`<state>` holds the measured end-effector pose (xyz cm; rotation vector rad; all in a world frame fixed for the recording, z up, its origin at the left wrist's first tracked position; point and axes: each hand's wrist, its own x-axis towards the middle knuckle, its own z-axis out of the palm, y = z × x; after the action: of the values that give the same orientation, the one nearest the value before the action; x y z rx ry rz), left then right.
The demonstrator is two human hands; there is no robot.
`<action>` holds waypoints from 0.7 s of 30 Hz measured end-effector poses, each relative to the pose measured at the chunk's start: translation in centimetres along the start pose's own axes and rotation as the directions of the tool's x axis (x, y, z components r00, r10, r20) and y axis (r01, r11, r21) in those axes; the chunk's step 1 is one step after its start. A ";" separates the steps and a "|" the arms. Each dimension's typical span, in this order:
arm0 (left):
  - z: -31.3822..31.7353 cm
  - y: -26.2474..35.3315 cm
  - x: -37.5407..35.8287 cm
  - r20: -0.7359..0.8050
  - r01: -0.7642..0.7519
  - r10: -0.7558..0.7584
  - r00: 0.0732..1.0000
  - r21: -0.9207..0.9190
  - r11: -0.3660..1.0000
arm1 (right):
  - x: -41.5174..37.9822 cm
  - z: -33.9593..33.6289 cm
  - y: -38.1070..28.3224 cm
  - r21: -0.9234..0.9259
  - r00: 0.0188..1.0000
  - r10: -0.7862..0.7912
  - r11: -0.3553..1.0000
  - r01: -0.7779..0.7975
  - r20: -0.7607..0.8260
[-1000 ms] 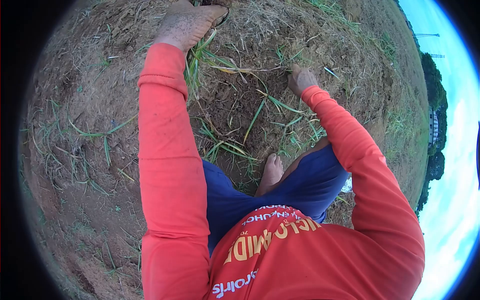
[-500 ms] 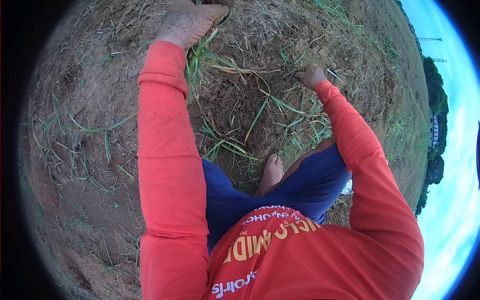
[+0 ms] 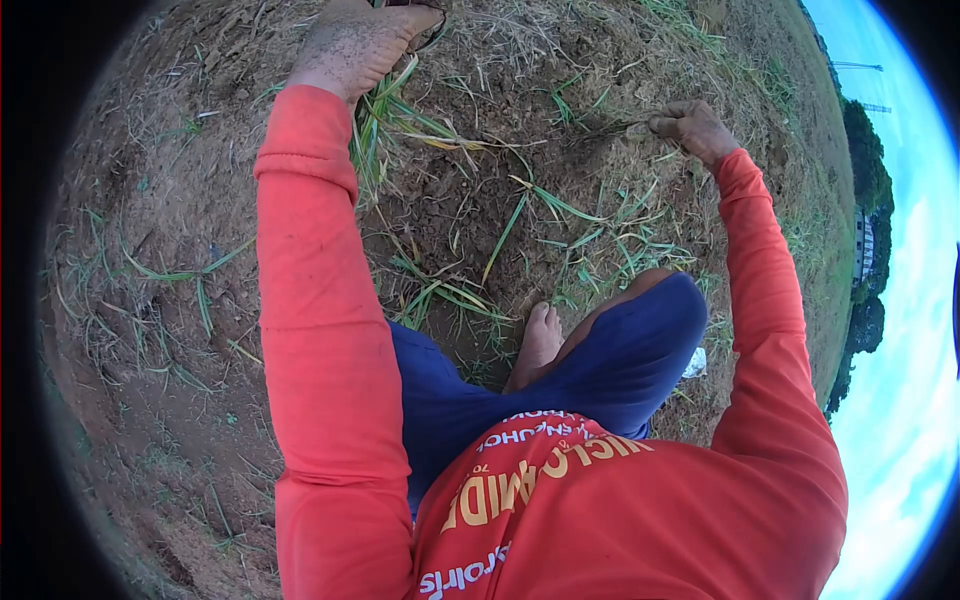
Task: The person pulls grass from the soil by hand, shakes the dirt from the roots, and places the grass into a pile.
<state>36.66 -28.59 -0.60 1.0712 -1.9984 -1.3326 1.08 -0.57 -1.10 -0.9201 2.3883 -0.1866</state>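
My left hand point(image 3: 355, 45), dusted with soil, is closed at the upper left round a bunch of long green leaves point(image 3: 375, 125), which hang out below it. Something dark shows beside its thumb, mostly hidden. My right hand point(image 3: 692, 130) is at the upper right, just over the soil, its fingers pinched on thin, dark plant strands point(image 3: 625, 127) that trail to the left. Between the hands lies broken brown soil point(image 3: 450, 200) with loose roots. A green plant point(image 3: 535, 190) with spread leaves lies below my right hand.
My bare foot point(image 3: 540, 340) and bent knee point(image 3: 670, 300) are below the plants. Grass tufts point(image 3: 440, 290) grow near the foot. A shiny silvery item point(image 3: 695, 363) lies beside my knee. Trees point(image 3: 868, 170) and a building point(image 3: 863, 245) stand far off at the right.
My right hand has moved right and slightly up, with thin strands now visible at its fingertips. The pale, narrow thing beside it is no longer visible. My left hand has shifted slightly left.
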 end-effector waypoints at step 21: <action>6.7 -3.3 1.9 0.276 0.029 0.019 0.961 -0.168 0.985 | -2.4 1.0 -4.7 0.390 0.935 -0.350 0.855 0.342 -0.055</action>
<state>31.66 -27.35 -6.29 0.8495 -2.0284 -1.7019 5.75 -2.55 0.70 -1.1336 2.0353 -0.7671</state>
